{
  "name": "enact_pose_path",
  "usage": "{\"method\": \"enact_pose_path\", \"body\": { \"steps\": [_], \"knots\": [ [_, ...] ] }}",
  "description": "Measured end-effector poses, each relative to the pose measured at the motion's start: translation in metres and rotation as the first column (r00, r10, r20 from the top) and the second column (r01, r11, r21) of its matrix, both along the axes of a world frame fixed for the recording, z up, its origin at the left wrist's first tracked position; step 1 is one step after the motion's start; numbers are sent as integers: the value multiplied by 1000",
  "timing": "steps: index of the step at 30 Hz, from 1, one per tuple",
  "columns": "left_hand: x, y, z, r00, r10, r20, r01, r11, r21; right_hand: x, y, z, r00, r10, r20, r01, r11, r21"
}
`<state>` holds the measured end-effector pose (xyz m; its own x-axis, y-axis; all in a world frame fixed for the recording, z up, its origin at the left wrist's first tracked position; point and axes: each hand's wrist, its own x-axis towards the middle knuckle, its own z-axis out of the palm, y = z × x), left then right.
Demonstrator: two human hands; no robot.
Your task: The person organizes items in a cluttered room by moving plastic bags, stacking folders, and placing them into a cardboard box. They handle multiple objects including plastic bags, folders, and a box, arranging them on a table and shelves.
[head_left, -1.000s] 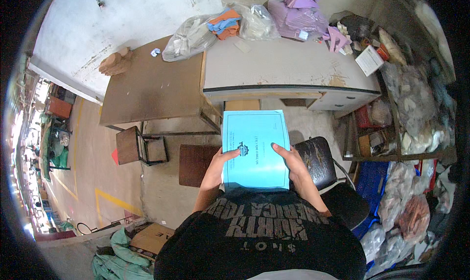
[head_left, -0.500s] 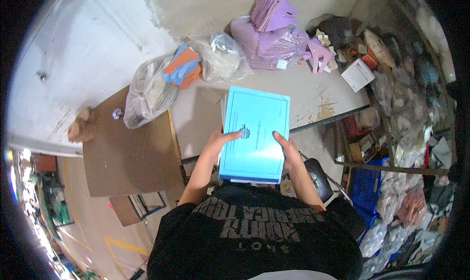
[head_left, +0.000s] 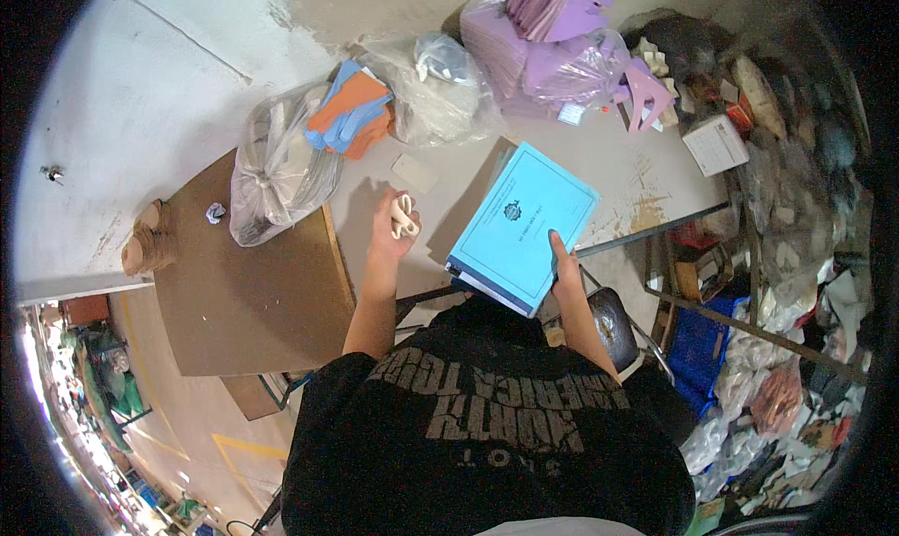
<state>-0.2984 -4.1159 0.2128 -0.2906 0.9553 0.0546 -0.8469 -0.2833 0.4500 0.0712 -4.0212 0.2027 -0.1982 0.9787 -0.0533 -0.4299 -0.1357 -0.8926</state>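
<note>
My right hand [head_left: 566,272] grips a stack of light-blue-covered booklets [head_left: 526,227] by its right edge, thumb on the top cover and the other fingers underneath out of sight. The stack is tilted over the front part of the light table [head_left: 375,255], with a dark spine along its lower edge. To its left, my left hand [head_left: 384,225] is closed round a small cream-coloured folded or curled piece [head_left: 404,218]; its exact kind I cannot make out. A flat beige card-like piece [head_left: 415,172] lies on the table beyond that hand.
Clear plastic bags [head_left: 281,176], orange and blue cut pieces [head_left: 354,113] and bagged purple pieces [head_left: 571,63] line the back. A white box [head_left: 715,146] sits at the table's right end. A brown board [head_left: 248,293] extends left; a blue crate [head_left: 698,353] stands lower right.
My left hand has left the booklets and moved left, now holding the cream piece. The booklet stack has shifted right and turned clockwise in my right hand. The view has shifted slightly.
</note>
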Motion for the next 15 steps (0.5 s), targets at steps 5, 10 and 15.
{"method": "enact_pose_path", "body": {
  "steps": [5, 10, 15],
  "knots": [
    [29, 76, 27, 993, -10, 122, 9, 1000, 5, 34, 76, 29, 996, -13, 92, 22, 996, -92],
    [58, 169, 27, 958, 287, 27, -283, 954, -96, 62, 202, 53, 960, 29, 278, -13, 998, -59],
    [16, 317, 38, 586, 286, -758, -690, 667, -282, 52, 335, 55, 930, 67, 362, -64, 998, -21]
  ]
}}
